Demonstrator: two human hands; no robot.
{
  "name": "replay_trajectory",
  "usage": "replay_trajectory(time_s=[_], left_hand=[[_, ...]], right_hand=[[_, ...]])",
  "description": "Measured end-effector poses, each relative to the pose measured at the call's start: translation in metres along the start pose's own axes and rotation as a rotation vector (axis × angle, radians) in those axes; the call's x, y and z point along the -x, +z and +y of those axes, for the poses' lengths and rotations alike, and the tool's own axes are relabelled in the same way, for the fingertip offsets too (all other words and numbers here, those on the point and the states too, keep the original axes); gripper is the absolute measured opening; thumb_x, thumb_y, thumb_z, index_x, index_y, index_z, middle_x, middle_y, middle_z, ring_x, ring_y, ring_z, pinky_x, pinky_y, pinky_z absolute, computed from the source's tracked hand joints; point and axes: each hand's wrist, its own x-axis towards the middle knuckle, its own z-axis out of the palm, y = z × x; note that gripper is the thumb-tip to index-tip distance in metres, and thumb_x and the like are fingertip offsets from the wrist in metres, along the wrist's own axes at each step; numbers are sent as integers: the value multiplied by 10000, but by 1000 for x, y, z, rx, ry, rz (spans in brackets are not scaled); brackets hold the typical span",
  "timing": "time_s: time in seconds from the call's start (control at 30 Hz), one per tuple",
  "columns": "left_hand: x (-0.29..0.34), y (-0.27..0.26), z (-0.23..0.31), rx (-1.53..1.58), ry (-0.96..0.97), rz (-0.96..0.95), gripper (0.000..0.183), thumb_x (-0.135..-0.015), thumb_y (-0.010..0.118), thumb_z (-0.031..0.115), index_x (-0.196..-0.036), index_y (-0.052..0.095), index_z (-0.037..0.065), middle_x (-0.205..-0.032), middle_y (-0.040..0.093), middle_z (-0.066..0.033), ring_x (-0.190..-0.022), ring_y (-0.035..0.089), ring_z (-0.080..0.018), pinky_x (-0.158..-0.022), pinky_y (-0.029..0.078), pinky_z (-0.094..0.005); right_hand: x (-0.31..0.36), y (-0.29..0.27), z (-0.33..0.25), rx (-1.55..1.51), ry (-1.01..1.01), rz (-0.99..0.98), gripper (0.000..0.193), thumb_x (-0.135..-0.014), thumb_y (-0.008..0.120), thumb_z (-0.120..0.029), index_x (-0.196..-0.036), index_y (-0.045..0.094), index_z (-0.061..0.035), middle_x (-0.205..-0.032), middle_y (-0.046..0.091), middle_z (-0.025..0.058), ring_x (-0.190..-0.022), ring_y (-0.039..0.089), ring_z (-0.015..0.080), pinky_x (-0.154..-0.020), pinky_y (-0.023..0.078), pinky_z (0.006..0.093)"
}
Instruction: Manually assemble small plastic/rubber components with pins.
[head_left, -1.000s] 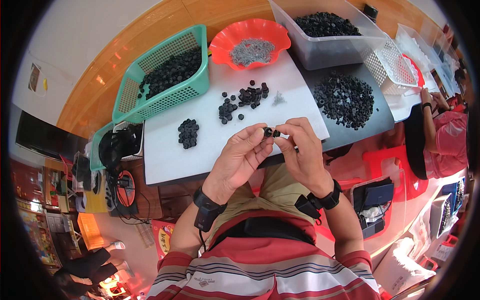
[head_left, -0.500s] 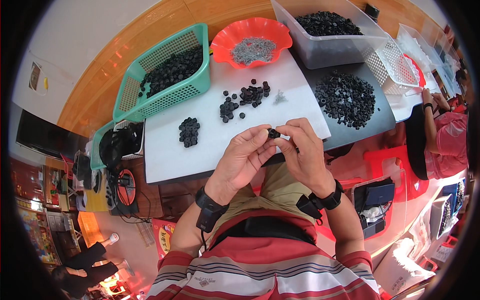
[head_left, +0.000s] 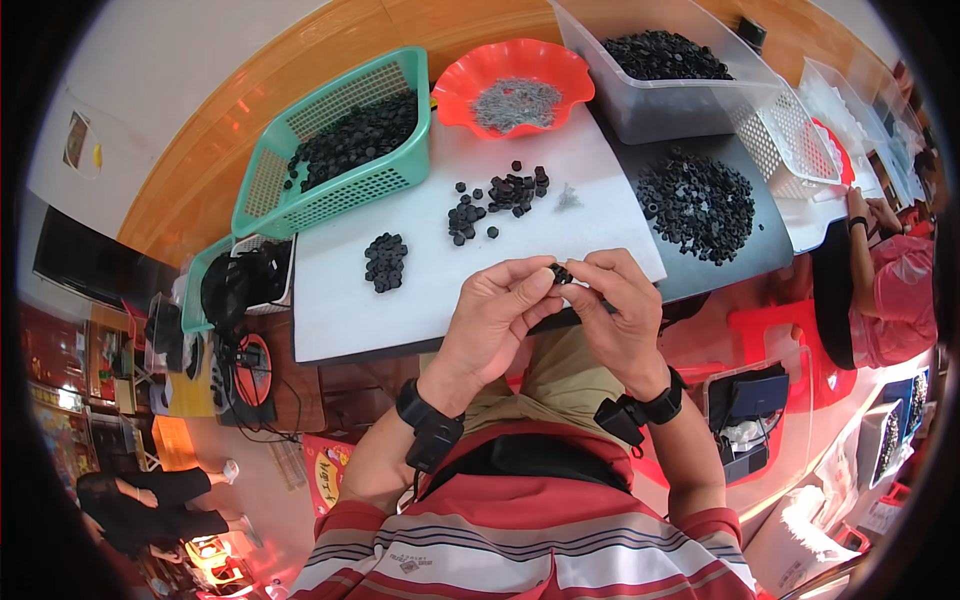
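Note:
Just over the front edge of the white work mat (head_left: 350,325), my left hand (head_left: 505,312) and my right hand (head_left: 618,308) meet. Between their thumbs and fingertips they pinch a small black plastic part (head_left: 561,273); its exact kind is too small to tell. Beyond them on the mat lie a neat cluster of black parts (head_left: 384,262), looser piles of similar black parts (head_left: 512,191) and a little heap of thin metal pins (head_left: 567,197).
A green basket (head_left: 330,208) of black parts, a red scalloped bowl (head_left: 450,92) of metal pins and a clear bin (head_left: 660,118) stand at the back. Many small black pieces (head_left: 698,205) cover the dark board on the right. Another person's hand (head_left: 860,207) is at far right.
Both hands appear slightly lower and further right, still pinching the black part, which looks turned. The table's contents have shifted a little right in view together.

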Motion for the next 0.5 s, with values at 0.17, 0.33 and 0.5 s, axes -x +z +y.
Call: replay_trajectory(time_s=[0.17,0.33,0.5], left_hand=[[1,2,-4,-30,41,13,230,-989,694,66,-1198,697,-29,-1091,741,-108,-959,730,-162,-876,627,-285],[3,6,-5,-77,88,23,197,-992,690,67,-1169,714,-15,-1105,736,-119,-960,731,-170,-881,636,-299],[4,7,-8,-92,98,29,200,-992,692,71,-1171,713,-16,-1109,736,-120,-959,730,-171,-888,630,-301]], right_hand=[[0,0,0,12,-37,20,293,-831,805,8,-1118,755,-27,-927,665,96,-744,643,192,-609,505,297],[3,2,1,37,-64,25,284,-844,802,0,-1123,754,-23,-945,668,97,-740,661,191,-613,525,296],[4,0,1,58,-78,14,278,-855,797,-1,-1128,749,-19,-968,670,102,-734,683,192,-613,545,296]])
